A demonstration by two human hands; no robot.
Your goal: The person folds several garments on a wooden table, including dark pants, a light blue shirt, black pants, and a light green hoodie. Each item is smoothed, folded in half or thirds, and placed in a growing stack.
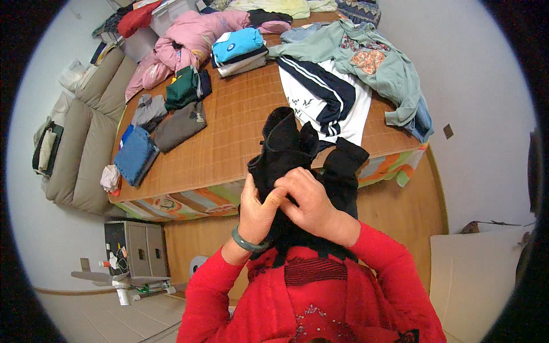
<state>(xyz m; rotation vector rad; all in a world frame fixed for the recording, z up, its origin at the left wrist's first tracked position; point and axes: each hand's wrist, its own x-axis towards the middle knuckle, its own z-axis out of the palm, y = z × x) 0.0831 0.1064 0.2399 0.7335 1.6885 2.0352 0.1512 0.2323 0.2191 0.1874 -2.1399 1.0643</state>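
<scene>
Both my hands hold a black garment (285,156) in front of my body, at the near edge of the bed. My left hand (259,210), with a dark bangle at its wrist, grips the cloth from the left side. My right hand (306,197) pinches the cloth just beside it, and the two hands touch. The garment's upper part is bunched over the mat, and a black sleeve or leg (343,163) hangs to the right. Beyond it lie a white shirt (358,107), dark trousers with white stripes (317,81) and a green sweatshirt (330,43).
On the bed mat (231,128) are folded jeans (136,156), a grey-brown garment (182,126), a green garment (182,88), a stack topped by a blue shirt (240,45) and a pink quilt (188,36). A beige sofa (81,141) stands left, a fan (120,283) lower left.
</scene>
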